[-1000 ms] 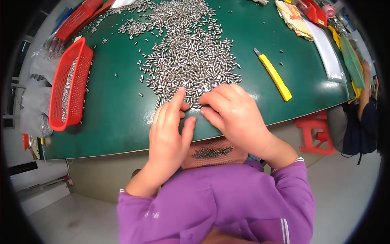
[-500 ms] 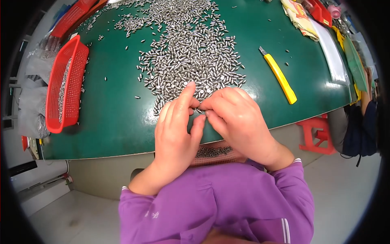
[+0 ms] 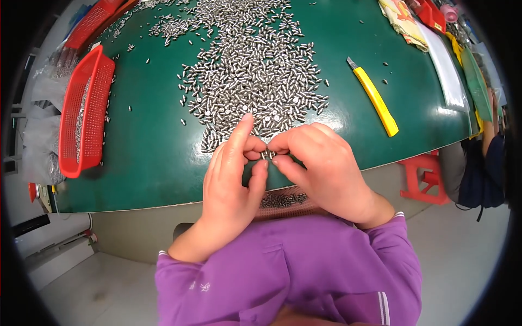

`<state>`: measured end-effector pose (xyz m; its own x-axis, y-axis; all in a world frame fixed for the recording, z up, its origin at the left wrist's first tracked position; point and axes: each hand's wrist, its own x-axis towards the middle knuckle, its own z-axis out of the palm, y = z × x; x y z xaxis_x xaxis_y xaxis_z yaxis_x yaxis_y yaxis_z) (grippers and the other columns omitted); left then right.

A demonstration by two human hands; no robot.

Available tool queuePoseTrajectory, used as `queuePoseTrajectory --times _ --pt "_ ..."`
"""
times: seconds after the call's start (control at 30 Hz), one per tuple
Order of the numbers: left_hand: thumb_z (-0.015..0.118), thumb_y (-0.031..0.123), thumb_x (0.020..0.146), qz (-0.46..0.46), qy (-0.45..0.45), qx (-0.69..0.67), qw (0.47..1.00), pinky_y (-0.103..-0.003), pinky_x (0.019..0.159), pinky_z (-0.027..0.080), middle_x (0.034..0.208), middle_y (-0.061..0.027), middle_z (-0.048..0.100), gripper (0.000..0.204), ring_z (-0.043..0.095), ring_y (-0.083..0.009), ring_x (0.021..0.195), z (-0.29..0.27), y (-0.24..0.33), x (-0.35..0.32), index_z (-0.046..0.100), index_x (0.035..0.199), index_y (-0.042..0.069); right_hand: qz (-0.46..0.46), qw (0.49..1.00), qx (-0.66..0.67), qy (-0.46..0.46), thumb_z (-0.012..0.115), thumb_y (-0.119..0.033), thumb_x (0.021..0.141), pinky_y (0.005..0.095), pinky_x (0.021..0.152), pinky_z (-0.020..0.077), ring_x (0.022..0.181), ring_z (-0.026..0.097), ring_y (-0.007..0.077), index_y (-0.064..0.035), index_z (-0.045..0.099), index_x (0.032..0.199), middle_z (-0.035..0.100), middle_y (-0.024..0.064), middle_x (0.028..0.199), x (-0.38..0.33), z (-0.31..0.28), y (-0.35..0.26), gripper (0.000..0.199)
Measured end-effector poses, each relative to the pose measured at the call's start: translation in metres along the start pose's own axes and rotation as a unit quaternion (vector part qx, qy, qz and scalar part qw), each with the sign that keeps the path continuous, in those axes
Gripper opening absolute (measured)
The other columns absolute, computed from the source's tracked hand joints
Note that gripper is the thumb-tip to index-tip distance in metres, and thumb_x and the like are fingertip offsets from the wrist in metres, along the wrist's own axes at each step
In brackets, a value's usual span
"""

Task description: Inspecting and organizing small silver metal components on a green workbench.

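Several small silver metal pins with tapered ends (image 3: 268, 155) are between the fingertips of my two hands, by the near edge of a large pile of the same pins (image 3: 255, 70). My left hand (image 3: 228, 174) has its index finger stretched toward the pile and its thumb apart from the other, bent fingers. From the right, my right hand (image 3: 321, 155) meets it with thumb and index finger bent but separated, their tips beside the few pins. Whether any fingertip grips a pin is hard to see. The undersides of both hands are hidden.
A yellow utility knife (image 3: 374, 100), blade out, lies right of the pile on the green table (image 3: 152, 163). A red perforated basket (image 3: 68, 138) holding pins stands at the left. Below the table edge sits another basket of pins (image 3: 285, 201). A red stool (image 3: 424, 179) stands at right.
My fingertips have spread a little and shifted slightly nearer the table edge, so the few pins between them now show. My left hand has moved slightly left.
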<state>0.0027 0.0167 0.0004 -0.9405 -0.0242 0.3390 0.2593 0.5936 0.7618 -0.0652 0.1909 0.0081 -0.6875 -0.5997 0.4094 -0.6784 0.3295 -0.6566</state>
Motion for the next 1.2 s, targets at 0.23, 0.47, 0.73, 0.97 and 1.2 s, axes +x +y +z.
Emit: queuePoseTrajectory --times 0.23,0.47,0.73,0.97,1.2 --pt "0.071 -0.012 0.080 0.009 0.000 0.019 1.000 -0.036 0.083 0.052 0.101 -0.0088 0.067 0.077 0.063 -0.0229 0.090 0.001 0.000 0.000 0.043 0.151 -0.001 0.008 1.000 -0.013 0.010 0.073 -0.002 0.079 0.0426 0.081 0.0505 0.091 0.063 0.0312 -0.0050 0.063 0.100 0.065 0.0091 0.094 0.000 -0.001 -0.003 0.024" --pt "0.070 -0.012 0.080 -0.001 0.000 0.008 1.000 -0.036 0.083 0.053 0.101 -0.0085 0.067 0.076 0.062 -0.0227 0.091 0.000 -0.001 -0.001 0.043 0.150 0.000 0.001 0.999 -0.037 -0.010 0.074 -0.002 0.078 0.0419 0.080 0.0494 0.089 0.061 0.0305 -0.0043 0.064 0.096 0.062 0.0094 0.091 0.001 -0.002 -0.003 0.021" --pt "0.070 -0.011 0.081 -0.016 -0.024 -0.010 1.000 -0.036 0.084 0.054 0.104 -0.0095 0.068 0.079 0.063 -0.0235 0.094 -0.006 0.000 -0.004 0.040 0.153 0.001 0.010 1.000 -0.016 -0.015 0.075 -0.003 0.077 0.0421 0.079 0.0504 0.088 0.062 0.0309 -0.0049 0.067 0.099 0.063 0.0093 0.091 0.001 -0.003 -0.003 0.024" --pt "0.071 -0.010 0.083 -0.032 -0.020 -0.010 0.999 -0.035 0.084 0.055 0.106 -0.0097 0.068 0.078 0.064 -0.0231 0.096 -0.009 0.003 -0.003 0.038 0.154 0.001 0.015 1.000 0.003 0.001 0.077 -0.004 0.078 0.0436 0.078 0.0523 0.087 0.065 0.0328 -0.0051 0.069 0.100 0.067 0.0107 0.090 0.001 -0.005 0.001 0.023" --pt "0.068 -0.013 0.084 -0.036 -0.014 -0.006 0.999 -0.031 0.084 0.053 0.102 -0.0077 0.068 0.076 0.064 -0.0177 0.093 -0.006 0.001 -0.002 0.040 0.153 0.001 0.013 1.000 -0.026 0.001 0.076 -0.004 0.078 0.0424 0.075 0.0516 0.084 0.062 0.0316 -0.0056 0.069 0.095 0.064 0.0092 0.087 0.003 0.000 -0.003 0.018"
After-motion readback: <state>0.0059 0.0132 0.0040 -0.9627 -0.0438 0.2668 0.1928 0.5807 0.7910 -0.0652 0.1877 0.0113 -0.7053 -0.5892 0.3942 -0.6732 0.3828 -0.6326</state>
